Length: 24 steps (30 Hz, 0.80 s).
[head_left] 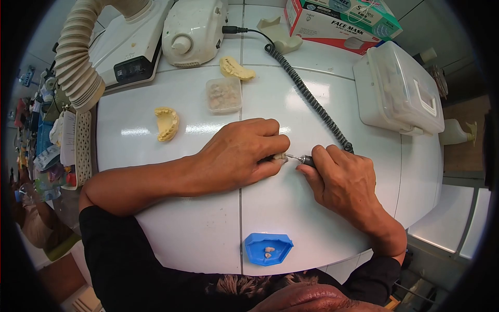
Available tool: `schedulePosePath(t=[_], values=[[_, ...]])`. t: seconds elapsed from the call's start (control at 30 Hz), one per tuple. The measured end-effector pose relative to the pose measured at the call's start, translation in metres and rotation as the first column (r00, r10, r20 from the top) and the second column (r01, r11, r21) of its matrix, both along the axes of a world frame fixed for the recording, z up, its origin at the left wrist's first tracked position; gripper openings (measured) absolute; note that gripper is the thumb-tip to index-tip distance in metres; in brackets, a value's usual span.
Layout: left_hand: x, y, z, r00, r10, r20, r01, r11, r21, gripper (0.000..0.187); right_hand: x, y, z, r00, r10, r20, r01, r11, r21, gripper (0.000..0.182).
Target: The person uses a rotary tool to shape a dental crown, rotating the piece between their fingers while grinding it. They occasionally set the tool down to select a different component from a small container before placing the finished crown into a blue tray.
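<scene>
My left hand (pixel 241 148) is closed, pinching a small pale tooth-coloured piece (pixel 281 156) between thumb and fingers. Most of that piece is hidden by the fingers. Facing it from the right, my right hand (pixel 343 179) grips a dental handpiece (pixel 308 160), whose thin metal bur points left, its tip right at the piece. A dark coiled cord (pixel 312 96) runs from near my right hand up to a white control unit (pixel 191 34). Nearer my body, a blue tray (pixel 255 241) holds a few small tooth-coloured pieces (pixel 268 252).
Beyond my left hand lie a horseshoe-shaped plaster dental model (pixel 167 125), a second plaster model (pixel 236 68) and a lidded clear box (pixel 223 107). A ribbed suction hose (pixel 78 57) hangs at left. Face mask boxes (pixel 338 28) and a white case (pixel 397 91) stand back right.
</scene>
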State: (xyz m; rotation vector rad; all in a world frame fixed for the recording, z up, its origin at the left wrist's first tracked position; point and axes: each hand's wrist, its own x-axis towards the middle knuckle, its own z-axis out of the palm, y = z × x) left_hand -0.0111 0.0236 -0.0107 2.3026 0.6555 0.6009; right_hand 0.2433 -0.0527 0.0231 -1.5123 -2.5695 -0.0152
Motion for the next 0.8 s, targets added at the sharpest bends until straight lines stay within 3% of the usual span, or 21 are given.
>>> schedulePosePath(t=[0.8], values=[[0.0006, -0.0012, 0.0003, 1.000, 0.009, -0.019, -0.009, 1.000, 0.013, 0.019, 0.0006, 0.0007, -0.0014, 1.000, -0.003, 0.002, 0.004, 1.000, -0.014, 0.038]])
